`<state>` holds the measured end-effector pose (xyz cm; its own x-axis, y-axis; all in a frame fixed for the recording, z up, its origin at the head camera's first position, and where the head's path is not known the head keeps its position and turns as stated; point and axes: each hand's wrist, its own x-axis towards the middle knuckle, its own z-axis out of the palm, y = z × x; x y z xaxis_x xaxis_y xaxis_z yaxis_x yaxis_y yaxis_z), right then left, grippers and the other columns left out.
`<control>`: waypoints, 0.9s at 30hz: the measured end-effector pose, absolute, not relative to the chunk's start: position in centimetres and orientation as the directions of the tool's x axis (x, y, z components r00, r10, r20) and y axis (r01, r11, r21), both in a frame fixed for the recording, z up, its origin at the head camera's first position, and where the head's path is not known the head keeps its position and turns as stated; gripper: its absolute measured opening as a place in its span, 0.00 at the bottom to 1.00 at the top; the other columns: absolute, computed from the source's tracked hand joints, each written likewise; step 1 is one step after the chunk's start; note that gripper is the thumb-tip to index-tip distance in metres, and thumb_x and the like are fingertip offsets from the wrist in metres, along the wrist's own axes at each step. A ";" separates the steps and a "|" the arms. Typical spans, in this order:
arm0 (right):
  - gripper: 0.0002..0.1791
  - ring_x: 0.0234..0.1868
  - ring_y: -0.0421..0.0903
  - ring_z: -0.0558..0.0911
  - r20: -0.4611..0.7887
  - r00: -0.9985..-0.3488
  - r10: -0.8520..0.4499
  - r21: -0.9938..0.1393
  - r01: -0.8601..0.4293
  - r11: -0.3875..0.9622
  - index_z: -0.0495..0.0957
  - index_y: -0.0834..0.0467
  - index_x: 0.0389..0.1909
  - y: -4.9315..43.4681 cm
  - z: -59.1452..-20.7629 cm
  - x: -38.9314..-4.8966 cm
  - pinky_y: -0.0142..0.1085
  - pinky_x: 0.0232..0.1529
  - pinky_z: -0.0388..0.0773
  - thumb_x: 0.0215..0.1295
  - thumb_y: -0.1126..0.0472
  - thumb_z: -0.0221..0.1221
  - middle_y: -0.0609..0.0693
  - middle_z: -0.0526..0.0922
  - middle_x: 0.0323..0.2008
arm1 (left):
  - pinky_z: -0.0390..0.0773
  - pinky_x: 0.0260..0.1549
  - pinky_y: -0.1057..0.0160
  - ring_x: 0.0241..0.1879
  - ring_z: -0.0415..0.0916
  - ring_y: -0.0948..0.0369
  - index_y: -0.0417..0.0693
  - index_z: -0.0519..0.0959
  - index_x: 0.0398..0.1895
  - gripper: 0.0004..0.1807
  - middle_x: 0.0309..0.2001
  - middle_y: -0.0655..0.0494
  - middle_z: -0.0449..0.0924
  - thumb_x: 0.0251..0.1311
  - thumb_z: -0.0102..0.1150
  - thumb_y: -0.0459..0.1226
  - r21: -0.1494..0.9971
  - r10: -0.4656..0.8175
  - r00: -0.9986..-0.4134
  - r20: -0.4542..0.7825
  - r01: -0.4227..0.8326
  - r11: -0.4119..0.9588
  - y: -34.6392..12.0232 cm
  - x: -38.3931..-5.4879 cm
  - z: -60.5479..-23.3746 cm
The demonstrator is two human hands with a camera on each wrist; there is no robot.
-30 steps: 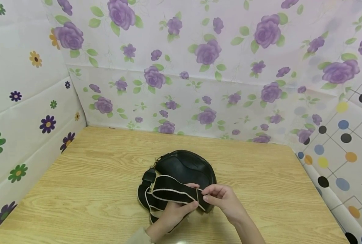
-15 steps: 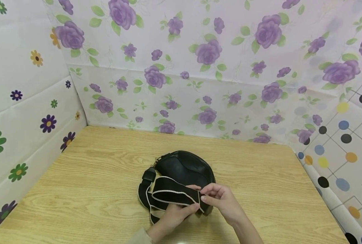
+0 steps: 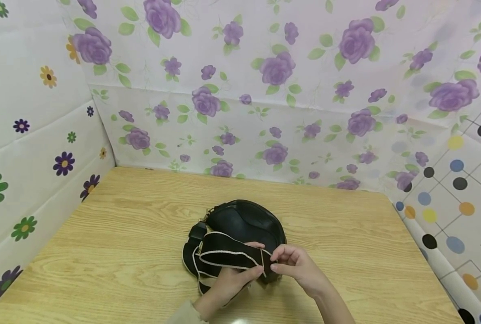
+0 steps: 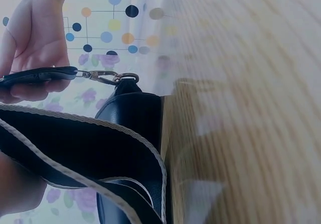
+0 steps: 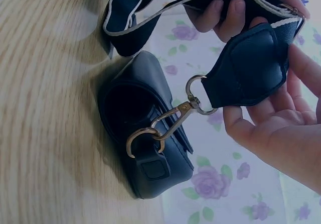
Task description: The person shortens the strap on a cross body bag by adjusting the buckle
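Note:
A black half-moon shoulder bag [image 3: 246, 220] lies on the table in the head view. Its wide black strap [image 3: 228, 249] with cream edges is looped in front of it. My left hand [image 3: 237, 281] grips the doubled strap just beside its slim metal slider [image 3: 262, 260]. To the right of the slider, my right hand [image 3: 298, 268] holds the strap near its end, thumb and fingers on opposite sides. The right wrist view shows the strap's black end tab [image 5: 256, 66] against the right fingers. A gold swivel clasp [image 5: 173, 118] links that tab to the bag's ring [image 5: 145, 141].
The bag rests on a wood-grain table [image 3: 123, 243]. Behind stands a wall of purple-flowered cloth [image 3: 276, 72]. Flower-printed cloth [image 3: 33, 148] covers the left side, dotted cloth [image 3: 459, 207] the right. More of the strap lies coiled left of the left hand.
Both hands stay at the slider and shift only slightly. The right fingertips have moved a little right, and the strap between the hands has turned. The bag keeps its place.

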<state>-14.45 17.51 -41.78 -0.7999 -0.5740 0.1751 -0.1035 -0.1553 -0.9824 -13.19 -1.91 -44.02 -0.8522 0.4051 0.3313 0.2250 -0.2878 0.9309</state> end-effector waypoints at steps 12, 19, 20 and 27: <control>0.11 0.32 0.38 0.76 0.166 -0.823 -0.543 -0.983 -0.098 -0.152 0.76 0.53 0.33 17.3 -41.7 -14.4 0.28 0.33 0.70 0.57 0.73 0.55 0.43 0.80 0.31 | 0.70 0.45 0.66 0.47 0.71 0.61 0.33 0.64 0.56 0.23 0.54 0.41 0.67 0.58 0.54 0.31 0.931 0.397 -0.858 0.326 0.217 -0.295 -1.9 -13.0 -44.2; 0.10 0.31 0.37 0.74 0.144 -0.843 -0.519 -0.987 -0.081 -0.142 0.77 0.52 0.32 17.0 -41.7 -14.2 0.28 0.33 0.69 0.57 0.71 0.56 0.41 0.79 0.30 | 0.71 0.43 0.66 0.46 0.72 0.62 0.34 0.63 0.57 0.23 0.51 0.38 0.68 0.59 0.54 0.31 0.932 0.405 -0.856 0.323 0.213 -0.293 -1.8 -13.0 -44.4; 0.10 0.31 0.37 0.74 0.144 -0.843 -0.519 -0.986 -0.077 -0.148 0.77 0.52 0.33 16.9 -41.7 -14.2 0.28 0.33 0.70 0.57 0.72 0.55 0.41 0.79 0.30 | 0.71 0.43 0.66 0.45 0.72 0.62 0.34 0.63 0.57 0.23 0.50 0.39 0.69 0.58 0.54 0.30 0.932 0.405 -0.855 0.325 0.216 -0.292 -1.8 -13.1 -44.4; 0.12 0.33 0.37 0.75 0.171 -0.830 -0.532 -0.975 -0.063 -0.215 0.77 0.54 0.33 16.5 -41.5 -14.1 0.27 0.34 0.72 0.57 0.74 0.54 0.43 0.80 0.31 | 0.71 0.43 0.66 0.45 0.72 0.63 0.33 0.62 0.58 0.25 0.49 0.44 0.72 0.58 0.54 0.30 0.930 0.420 -0.840 0.343 0.239 -0.281 -1.8 -13.1 -44.8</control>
<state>-14.14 16.47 -41.55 -0.8295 -0.5317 0.1709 -0.0633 -0.2145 -0.9747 -13.10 -1.80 -44.83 -0.8401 0.4201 0.3430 0.2392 -0.2805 0.9296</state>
